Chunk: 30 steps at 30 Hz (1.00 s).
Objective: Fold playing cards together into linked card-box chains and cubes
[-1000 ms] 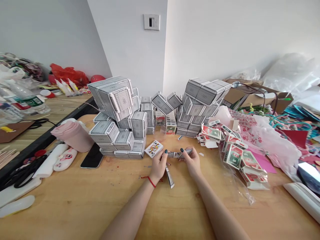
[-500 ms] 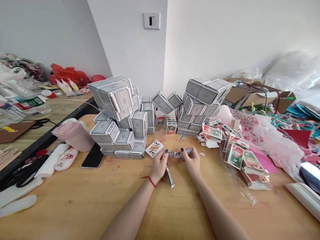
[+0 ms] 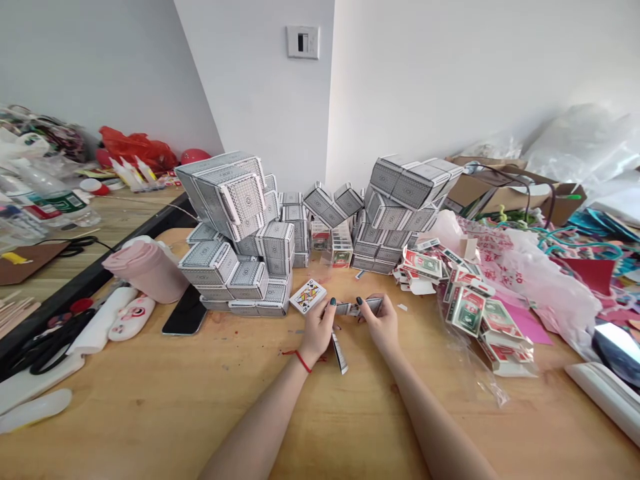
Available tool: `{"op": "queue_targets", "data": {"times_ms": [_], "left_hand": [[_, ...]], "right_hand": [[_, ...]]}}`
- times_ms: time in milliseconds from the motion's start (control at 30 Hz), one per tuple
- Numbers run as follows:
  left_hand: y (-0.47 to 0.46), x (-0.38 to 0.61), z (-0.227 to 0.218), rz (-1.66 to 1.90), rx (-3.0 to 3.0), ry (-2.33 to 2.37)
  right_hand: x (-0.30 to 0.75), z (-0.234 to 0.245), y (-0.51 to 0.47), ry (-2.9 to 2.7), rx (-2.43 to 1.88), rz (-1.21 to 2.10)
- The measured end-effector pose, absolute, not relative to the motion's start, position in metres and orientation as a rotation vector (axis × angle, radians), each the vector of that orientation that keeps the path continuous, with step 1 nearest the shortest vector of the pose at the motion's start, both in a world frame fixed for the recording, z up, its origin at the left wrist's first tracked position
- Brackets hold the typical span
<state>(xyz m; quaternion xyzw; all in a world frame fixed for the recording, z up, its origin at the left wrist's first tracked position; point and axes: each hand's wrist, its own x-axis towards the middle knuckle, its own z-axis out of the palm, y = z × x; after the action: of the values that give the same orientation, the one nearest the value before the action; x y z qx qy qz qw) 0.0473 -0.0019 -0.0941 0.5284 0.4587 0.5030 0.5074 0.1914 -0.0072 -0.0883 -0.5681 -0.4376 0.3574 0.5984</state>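
Note:
My left hand (image 3: 319, 333), with a red string on its wrist, and my right hand (image 3: 381, 325) are both closed on a playing card (image 3: 345, 309) held between them, its grey patterned back showing. Whether it is one card or more I cannot tell. Below my left hand, a folded playing card (image 3: 340, 353) lies near its fingers. Just left of that hand sits a pile of playing cards (image 3: 307, 295) with a queen on top. Beyond my hands, grey-patterned card boxes form a left stack (image 3: 225, 200) and a right stack (image 3: 400, 213).
Opened red and green card boxes (image 3: 467, 310) and a plastic bag (image 3: 540, 273) lie at right. At left are a black phone (image 3: 184, 317), a pink cup (image 3: 150, 270) and scissors (image 3: 50, 347). Boxed decks (image 3: 342, 247) stand at the back, between the stacks.
My right thumb has shifted slightly left along the card. The view has turned very slightly; otherwise both hands keep their hold.

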Motion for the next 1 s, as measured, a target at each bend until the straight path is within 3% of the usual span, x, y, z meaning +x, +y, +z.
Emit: {"op": "queue_targets", "data": {"times_ms": [300, 533, 1000], "left_hand": [[-0.002, 0.045, -0.096, 1.224, 1.382, 1.12], [-0.001, 0.046, -0.094, 1.229, 1.245, 1.129], [0.003, 0.044, -0.091, 1.233, 1.194, 1.119]], "right_hand": [[0.193, -0.1, -0.007, -1.135, -1.382, 0.743], [0.193, -0.103, -0.004, -1.154, -1.194, 0.99], [0.194, -0.112, -0.009, -1.176, -1.212, 1.121]]}}
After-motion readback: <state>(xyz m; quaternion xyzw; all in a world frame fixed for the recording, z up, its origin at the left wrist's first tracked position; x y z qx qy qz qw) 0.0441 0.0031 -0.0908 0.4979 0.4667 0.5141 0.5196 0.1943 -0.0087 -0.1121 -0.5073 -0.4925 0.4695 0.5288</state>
